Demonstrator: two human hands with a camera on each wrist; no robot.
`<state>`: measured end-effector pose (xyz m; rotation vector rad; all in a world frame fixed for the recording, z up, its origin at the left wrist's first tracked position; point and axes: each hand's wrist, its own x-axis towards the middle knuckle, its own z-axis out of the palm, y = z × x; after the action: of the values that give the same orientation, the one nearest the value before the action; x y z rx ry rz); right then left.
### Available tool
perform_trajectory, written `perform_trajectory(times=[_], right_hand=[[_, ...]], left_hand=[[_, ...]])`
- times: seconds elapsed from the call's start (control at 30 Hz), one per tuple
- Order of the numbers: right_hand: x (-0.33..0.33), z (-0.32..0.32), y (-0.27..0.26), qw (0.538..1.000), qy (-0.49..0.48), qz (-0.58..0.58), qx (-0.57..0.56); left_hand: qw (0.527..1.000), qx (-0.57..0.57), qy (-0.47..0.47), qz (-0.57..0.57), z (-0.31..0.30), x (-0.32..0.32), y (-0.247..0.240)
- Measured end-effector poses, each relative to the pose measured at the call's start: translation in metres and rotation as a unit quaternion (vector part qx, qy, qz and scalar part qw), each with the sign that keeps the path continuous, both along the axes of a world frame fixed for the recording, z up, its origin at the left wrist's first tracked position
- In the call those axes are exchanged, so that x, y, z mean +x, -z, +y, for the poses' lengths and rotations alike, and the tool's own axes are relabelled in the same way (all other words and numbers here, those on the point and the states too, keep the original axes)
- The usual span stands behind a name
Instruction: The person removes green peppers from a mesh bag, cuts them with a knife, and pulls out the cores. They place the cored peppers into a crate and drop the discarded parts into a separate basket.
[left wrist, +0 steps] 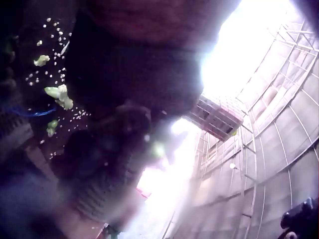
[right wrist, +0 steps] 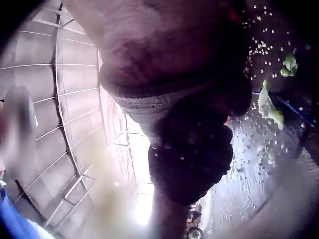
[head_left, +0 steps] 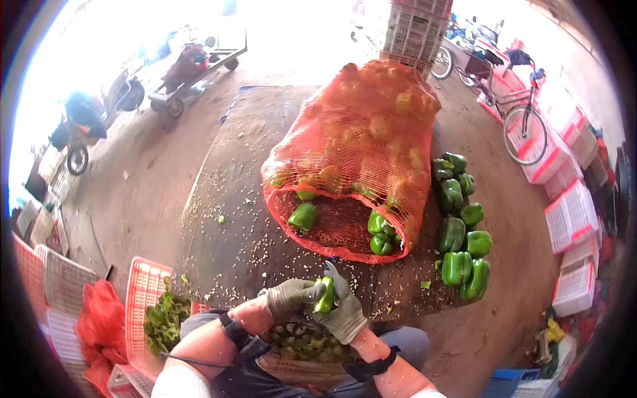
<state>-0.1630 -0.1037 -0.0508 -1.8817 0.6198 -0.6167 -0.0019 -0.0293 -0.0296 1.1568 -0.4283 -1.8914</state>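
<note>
Both hands wear grey-green gloves and meet at the table's near edge in the head view. A green pepper (head_left: 324,295) is between them, gripped by the left hand (head_left: 290,298) with curled fingers. From the right hand (head_left: 342,318), curled against the pepper's other side, a grey knife blade (head_left: 330,268) points up; its handle is hidden. Just beyond lies a red mesh sack (head_left: 361,146), its mouth facing the hands, with peppers inside. In the wrist views the left glove (left wrist: 112,149) and right glove (right wrist: 192,149) are dark, and their hold is unclear.
Several green peppers (head_left: 456,268) line the right edge of the seed-strewn table (head_left: 225,192). A red crate (head_left: 142,285) with green scraps stands at lower left; more scraps (head_left: 308,339) lie between the knees. Crates and a bicycle (head_left: 524,113) stand at right, carts at upper left.
</note>
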Motion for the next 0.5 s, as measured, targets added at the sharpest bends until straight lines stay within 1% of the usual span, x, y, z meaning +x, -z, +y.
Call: perform_trajectory(times=[0.03,0.1,0.13,0.2,0.23,0.27,0.3,0.33,0.37,0.43,0.5], right_hand=[[-0.001,0.000,-0.009,1.000,-0.009,-0.003,-0.016],[-0.005,0.001,-0.006,1.000,-0.023,-0.004,0.003],[-0.007,0.001,-0.005,0.999,-0.028,-0.010,0.019],[-0.012,0.000,-0.012,0.998,-0.037,-0.003,0.051],[-0.014,-0.001,-0.011,0.998,-0.041,-0.009,0.049],[-0.015,-0.002,-0.011,0.998,-0.044,-0.016,0.047],[-0.017,-0.004,-0.010,0.998,-0.046,-0.023,0.044],[-0.019,-0.006,-0.007,0.999,-0.038,-0.001,-0.024],[-0.020,-0.006,-0.006,0.999,-0.038,-0.015,0.011],[-0.021,-0.007,-0.004,0.995,-0.037,-0.044,0.078],[-0.020,-0.013,-0.004,0.994,-0.041,-0.028,0.099]], left_hand=[[1.000,-0.005,0.005,0.007,0.001,0.000,-0.002],[1.000,-0.014,0.018,0.019,0.002,0.001,-0.007],[0.999,-0.024,0.034,0.035,0.004,0.002,0.016],[0.992,-0.040,0.114,0.042,0.004,0.017,0.040],[0.986,-0.047,0.156,0.046,0.005,0.020,0.045],[0.989,-0.104,0.094,0.047,0.001,0.007,0.013],[0.990,-0.105,0.084,0.033,0.000,0.002,0.003],[0.991,-0.106,0.075,0.018,-0.002,-0.002,-0.003],[0.992,-0.107,0.066,0.003,-0.003,-0.004,-0.011],[0.995,-0.062,0.074,-0.010,-0.005,-0.003,-0.023],[0.997,-0.041,0.058,-0.039,-0.007,-0.010,-0.015]])
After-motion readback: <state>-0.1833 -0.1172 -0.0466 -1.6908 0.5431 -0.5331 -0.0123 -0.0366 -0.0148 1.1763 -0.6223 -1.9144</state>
